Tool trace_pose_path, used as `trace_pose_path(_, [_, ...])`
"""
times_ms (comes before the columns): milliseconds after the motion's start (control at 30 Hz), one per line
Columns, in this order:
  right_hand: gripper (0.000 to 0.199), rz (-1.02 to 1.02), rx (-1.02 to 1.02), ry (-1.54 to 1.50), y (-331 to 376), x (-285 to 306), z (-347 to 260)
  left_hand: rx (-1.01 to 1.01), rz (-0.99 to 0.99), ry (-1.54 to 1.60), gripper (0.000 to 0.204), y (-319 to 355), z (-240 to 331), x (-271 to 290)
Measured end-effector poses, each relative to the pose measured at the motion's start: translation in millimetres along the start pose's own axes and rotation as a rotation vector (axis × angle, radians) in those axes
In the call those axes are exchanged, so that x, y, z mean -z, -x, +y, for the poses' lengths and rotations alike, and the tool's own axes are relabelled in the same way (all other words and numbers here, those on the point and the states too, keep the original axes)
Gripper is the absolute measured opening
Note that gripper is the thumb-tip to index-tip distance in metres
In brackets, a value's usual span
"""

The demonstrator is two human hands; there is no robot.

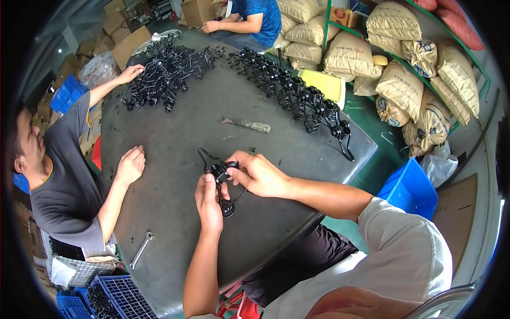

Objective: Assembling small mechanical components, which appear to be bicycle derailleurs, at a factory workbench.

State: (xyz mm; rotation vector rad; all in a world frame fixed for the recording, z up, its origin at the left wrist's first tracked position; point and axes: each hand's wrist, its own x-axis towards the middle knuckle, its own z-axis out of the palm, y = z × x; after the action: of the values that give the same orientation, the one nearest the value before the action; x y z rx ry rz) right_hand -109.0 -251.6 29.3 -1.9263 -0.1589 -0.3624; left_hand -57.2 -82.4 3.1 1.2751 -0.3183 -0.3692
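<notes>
Over the near part of the dark table (175,130), both my hands hold one black part with a bent wire loop and round pieces (217,169). My left hand (208,204) grips its lower side, thumb up along it. From the right, my right hand (263,175) pinches a dark round piece at its upper end. Part of the black part is hidden behind my fingers. Beyond my hands lies a narrow tool with a wrapped handle (247,125).
A heap of black wire parts (170,69) covers the far left; a long row of similar parts (297,95) runs along the right. A co-worker's hand (130,165) rests at left, near a wrench (141,250). A blue bin (409,189) and stacked sacks (398,87) stand right.
</notes>
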Motion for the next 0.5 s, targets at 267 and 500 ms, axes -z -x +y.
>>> trace_pose_path(267, [0.02,-0.049,0.027,0.087,-4.6,1.1,3.4,-0.031,-0.02,-0.098,0.029,-6.9,3.3,-3.4])
trace_pose_path(500, [0.019,-0.068,0.096,0.277,-5.6,6.5,-2.8,-0.047,0.004,-0.098,0.028,-6.0,0.3,-4.5])
